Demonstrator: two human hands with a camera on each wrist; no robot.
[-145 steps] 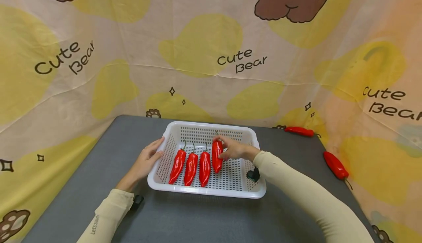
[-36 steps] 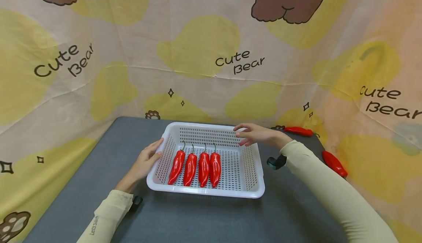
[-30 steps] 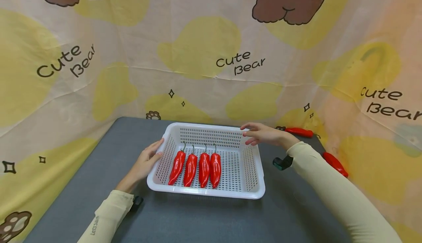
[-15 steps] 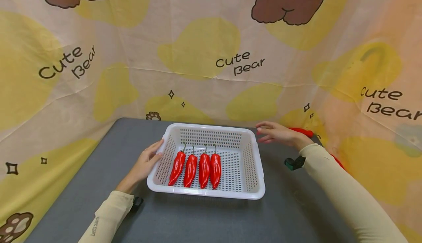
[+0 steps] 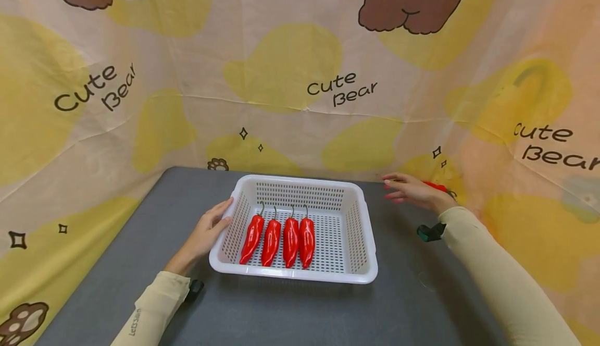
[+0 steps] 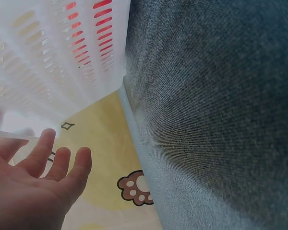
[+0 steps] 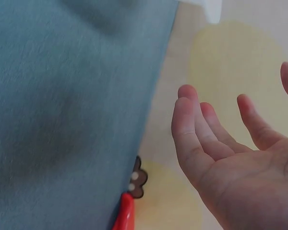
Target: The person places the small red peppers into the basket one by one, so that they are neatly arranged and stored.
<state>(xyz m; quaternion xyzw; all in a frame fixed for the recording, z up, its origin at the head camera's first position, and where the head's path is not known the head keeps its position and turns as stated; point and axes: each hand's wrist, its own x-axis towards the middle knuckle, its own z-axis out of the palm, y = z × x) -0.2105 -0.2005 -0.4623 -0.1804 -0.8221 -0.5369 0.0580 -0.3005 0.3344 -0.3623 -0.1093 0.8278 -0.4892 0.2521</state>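
In the head view, several glossy red chili peppers lie side by side in the left half of a white plastic basket, stems toward the back. My left hand holds the basket's left rim; the left wrist view shows its fingers just outside the perforated wall. My right hand hovers with spread, loosely bent fingers and holds nothing, right of the basket. Behind it, another red chili pepper is partly covered; its red end shows low in the right wrist view.
The basket sits on a grey table. A patterned cloth rises at the back and both sides. A further red pepper at the right edge is almost wholly hidden behind the right sleeve.
Earlier, my right hand set a red chili pepper down beside the others in the basket. It has since let go and moved right, past the rim. The left hand stays put.
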